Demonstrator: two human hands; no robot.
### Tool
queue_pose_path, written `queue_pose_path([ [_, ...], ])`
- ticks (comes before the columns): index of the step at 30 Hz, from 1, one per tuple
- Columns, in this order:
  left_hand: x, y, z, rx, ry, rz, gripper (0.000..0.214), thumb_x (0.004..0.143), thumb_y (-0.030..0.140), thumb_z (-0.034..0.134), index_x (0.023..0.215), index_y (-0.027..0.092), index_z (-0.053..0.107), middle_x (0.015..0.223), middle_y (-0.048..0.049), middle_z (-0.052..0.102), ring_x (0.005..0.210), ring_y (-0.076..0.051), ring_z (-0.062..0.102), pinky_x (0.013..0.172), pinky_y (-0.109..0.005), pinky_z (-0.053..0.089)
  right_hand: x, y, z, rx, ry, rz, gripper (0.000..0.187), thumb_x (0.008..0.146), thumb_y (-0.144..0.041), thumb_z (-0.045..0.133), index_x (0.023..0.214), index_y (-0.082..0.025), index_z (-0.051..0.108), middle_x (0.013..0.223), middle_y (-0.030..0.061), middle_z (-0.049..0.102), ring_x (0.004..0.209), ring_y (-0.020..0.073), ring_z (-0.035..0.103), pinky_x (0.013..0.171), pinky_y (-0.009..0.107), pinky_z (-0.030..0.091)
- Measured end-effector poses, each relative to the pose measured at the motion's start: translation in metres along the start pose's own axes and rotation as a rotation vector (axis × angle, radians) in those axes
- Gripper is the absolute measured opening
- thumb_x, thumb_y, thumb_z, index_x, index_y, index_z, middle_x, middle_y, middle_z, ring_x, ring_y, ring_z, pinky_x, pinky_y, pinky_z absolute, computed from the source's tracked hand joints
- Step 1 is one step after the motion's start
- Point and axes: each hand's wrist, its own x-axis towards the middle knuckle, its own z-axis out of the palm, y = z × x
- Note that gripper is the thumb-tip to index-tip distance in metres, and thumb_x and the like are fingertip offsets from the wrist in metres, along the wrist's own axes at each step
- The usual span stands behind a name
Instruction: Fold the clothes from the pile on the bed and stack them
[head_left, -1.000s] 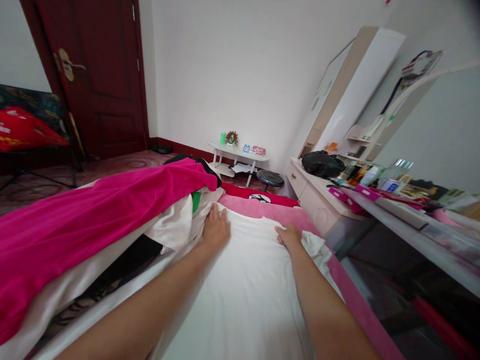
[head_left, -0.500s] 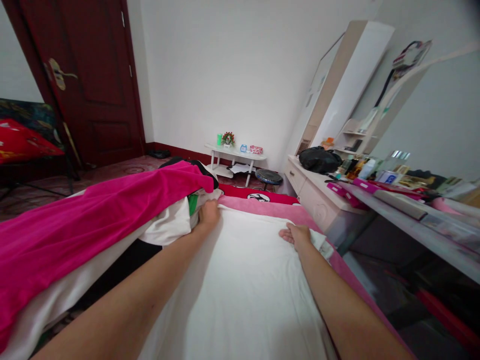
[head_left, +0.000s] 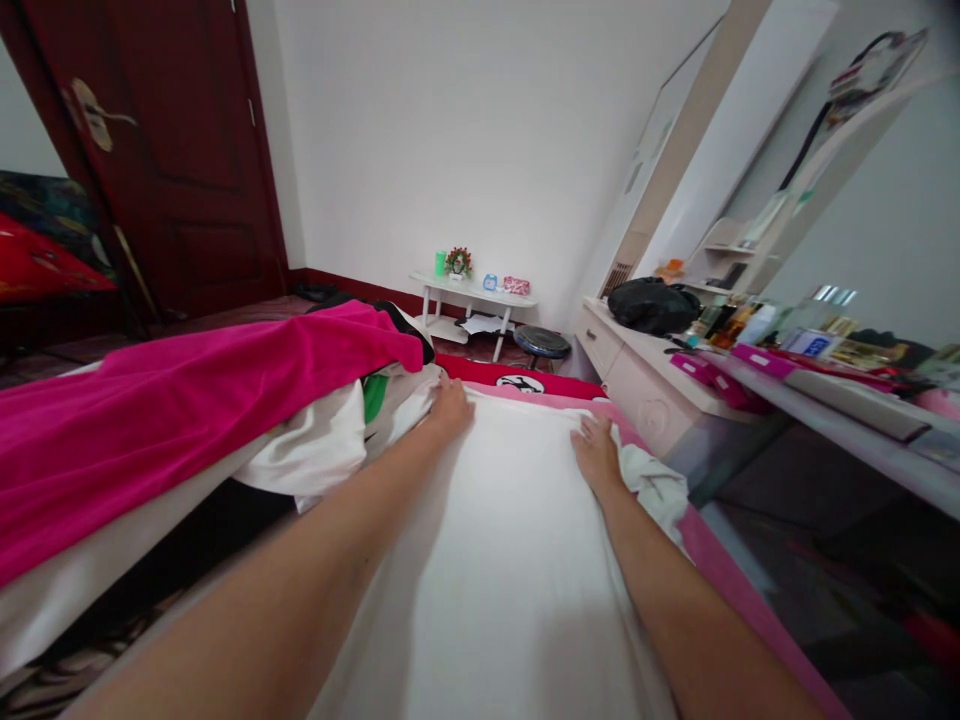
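Note:
Both my arms reach forward over a white cloth (head_left: pixel 510 540) spread on a pink sheet (head_left: pixel 712 555). My left hand (head_left: pixel 452 404) lies flat at the cloth's far left corner, fingers stretched out and pressing down. My right hand (head_left: pixel 596 450) rests palm down near the far right edge, fingers apart, beside a bunched white fold (head_left: pixel 651 475). Neither hand holds anything.
A magenta blanket (head_left: pixel 187 390) and piled white clothes (head_left: pixel 322 450) lie to the left. A cluttered dresser (head_left: pixel 660 385) with a black bag (head_left: pixel 651 306) stands right. Beyond are a small white table (head_left: pixel 474 297), a round stool (head_left: pixel 541 343) and a dark red door (head_left: pixel 165 160).
Both hands have slid further away along the cloth, and the left hand has gone from gripping the corner to lying flat. The camera has dropped lower and moved forward.

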Motion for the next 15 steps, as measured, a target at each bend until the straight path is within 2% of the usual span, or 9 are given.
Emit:
queue_pose_path([
  [2,-0.001,-0.001,0.009,0.021,-0.041,0.061,0.071,0.086,0.047,0.048,0.144,0.012,0.026,0.151,-0.0166,0.024,0.137,-0.035,0.021,0.109,-0.045,0.022,-0.003,0.003,0.006,-0.186,-0.078,-0.100,0.067,0.076,-0.027,0.062,0.138,-0.020,0.035,0.146,0.0103,0.038,0.135,0.0220,0.033,0.111,0.038,0.027],
  [4,-0.002,-0.001,0.013,0.043,-0.092,0.100,0.074,0.085,0.058,0.042,0.146,0.018,0.025,0.154,-0.0139,0.016,0.138,-0.037,0.018,0.110,-0.048,0.016,-0.004,0.003,0.011,-0.490,-0.189,-0.156,0.059,0.084,-0.037,0.054,0.139,-0.021,0.037,0.151,0.0102,0.029,0.140,0.0258,0.020,0.114,0.045,0.016],
  [7,-0.009,-0.001,0.012,0.074,-0.159,0.123,0.074,0.084,0.069,0.030,0.143,0.025,0.034,0.154,-0.0117,0.017,0.138,-0.038,0.017,0.110,-0.052,0.010,-0.006,0.000,0.014,-0.865,-0.298,-0.147,0.054,0.093,-0.048,0.031,0.142,-0.024,0.035,0.152,0.0104,0.024,0.140,0.0299,0.017,0.110,0.053,0.015],
  [10,-0.027,-0.002,0.005,0.097,-0.177,0.133,0.075,0.085,0.069,0.023,0.144,0.024,0.032,0.154,-0.0120,0.019,0.140,-0.035,0.015,0.110,-0.053,0.008,-0.014,-0.004,0.013,-0.972,-0.303,-0.098,0.059,0.093,-0.053,0.022,0.145,-0.026,0.028,0.154,0.0092,0.020,0.140,0.0310,0.017,0.108,0.055,0.018],
  [15,-0.076,-0.002,-0.013,0.122,-0.161,0.159,0.071,0.089,0.063,0.024,0.144,0.019,0.032,0.152,-0.0140,0.022,0.140,-0.031,0.016,0.111,-0.052,0.011,-0.044,-0.012,0.000,-0.997,-0.335,-0.096,0.061,0.093,-0.054,0.019,0.146,-0.025,0.024,0.155,0.0070,0.018,0.140,0.0294,0.015,0.109,0.053,0.017],
])
